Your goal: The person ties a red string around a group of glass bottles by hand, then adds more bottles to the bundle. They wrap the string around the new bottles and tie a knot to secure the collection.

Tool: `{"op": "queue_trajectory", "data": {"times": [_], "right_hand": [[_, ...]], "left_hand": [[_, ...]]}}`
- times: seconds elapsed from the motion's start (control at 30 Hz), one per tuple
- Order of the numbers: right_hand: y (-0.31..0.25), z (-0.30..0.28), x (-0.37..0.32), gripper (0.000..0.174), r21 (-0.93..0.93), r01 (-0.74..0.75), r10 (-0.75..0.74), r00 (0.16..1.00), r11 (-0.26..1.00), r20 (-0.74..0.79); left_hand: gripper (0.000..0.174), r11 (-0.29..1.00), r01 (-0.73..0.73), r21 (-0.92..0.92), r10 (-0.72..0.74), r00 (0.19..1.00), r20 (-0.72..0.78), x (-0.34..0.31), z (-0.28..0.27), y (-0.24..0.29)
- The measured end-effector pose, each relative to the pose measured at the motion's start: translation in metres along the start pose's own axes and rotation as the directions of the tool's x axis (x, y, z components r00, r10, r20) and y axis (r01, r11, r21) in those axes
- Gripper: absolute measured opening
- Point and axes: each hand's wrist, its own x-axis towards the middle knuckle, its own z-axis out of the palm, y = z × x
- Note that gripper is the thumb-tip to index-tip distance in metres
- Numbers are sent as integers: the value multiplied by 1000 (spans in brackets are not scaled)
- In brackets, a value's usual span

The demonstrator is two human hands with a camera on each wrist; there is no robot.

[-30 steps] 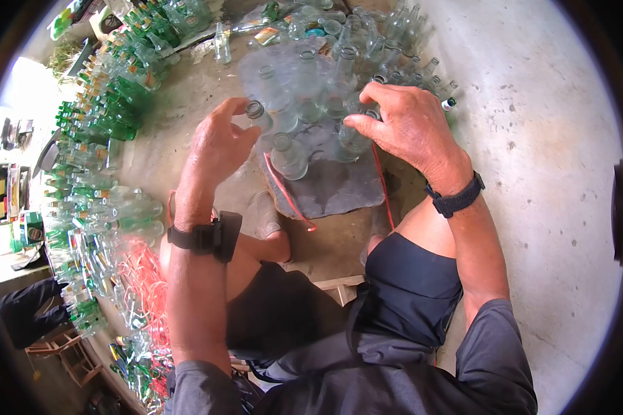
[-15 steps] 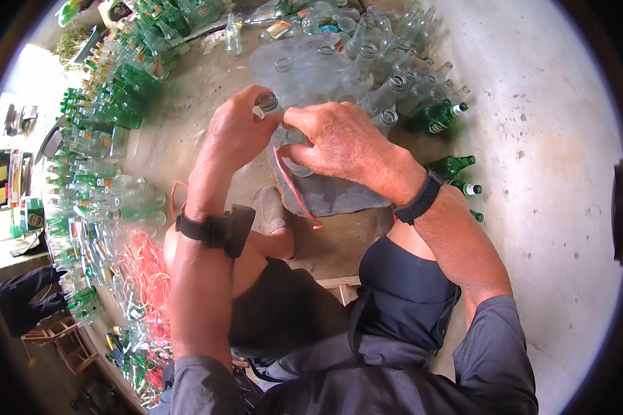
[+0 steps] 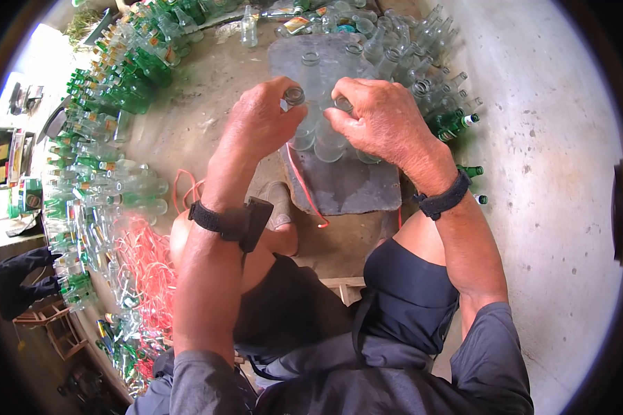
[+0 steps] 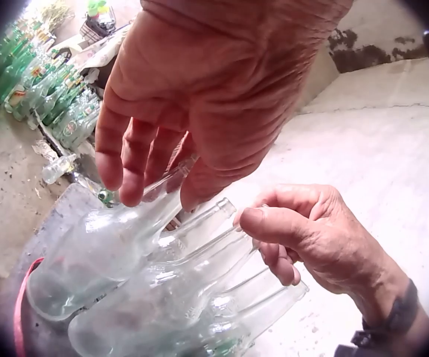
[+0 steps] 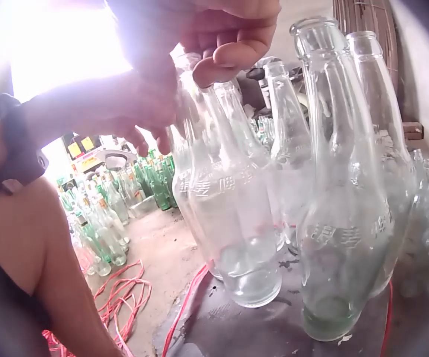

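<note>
Several clear glass bottles stand close together on a grey stone slab (image 3: 342, 187). At the slab's left side my left hand (image 3: 263, 121) holds a clear bottle (image 4: 88, 253) by its neck, with the bottle's mouth showing between thumb and fingers. To the right, thumb and forefinger of my right hand (image 3: 384, 121) pinch the neck of a second clear bottle (image 5: 229, 201). Both bottles are upright, their bases down at the slab. Another clear bottle (image 5: 341, 223) with raised lettering stands nearer the right wrist camera, untouched.
A red cord (image 3: 304, 183) runs under the slab's left part. Green bottles (image 3: 457, 124) stand at the right by the pale wall (image 3: 540, 152). Rows of bottles (image 3: 124, 90) line the left side, with a heap of red twine (image 3: 144, 270) near the left knee.
My right hand moved from the right-hand bottles left to beside my left hand, then back right to a bottle neck. The left hand stayed at its bottle's neck.
</note>
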Motion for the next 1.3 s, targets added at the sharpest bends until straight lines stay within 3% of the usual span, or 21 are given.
{"op": "queue_trajectory", "data": {"times": [0.33,0.63,0.73,0.8,1.3], "right_hand": [[18,-4,6,25,-29,-64,64,998,998,-4],[28,-3,4,25,-75,-75,74,997,994,-18],[31,-2,5,24,-87,-68,67,998,994,-12],[33,-3,7,24,-76,-120,123,992,990,34],[37,-3,6,23,-93,-140,140,990,986,-5]], "left_hand": [[33,999,-15,48,16,1000,-10,0,2,4],[33,999,-4,-50,4,1000,-5,3,10,3],[35,995,-88,-50,87,996,-29,5,16,4],[35,999,-52,-10,52,999,-5,3,16,11],[35,996,-86,9,87,995,-57,2,25,16]]}}
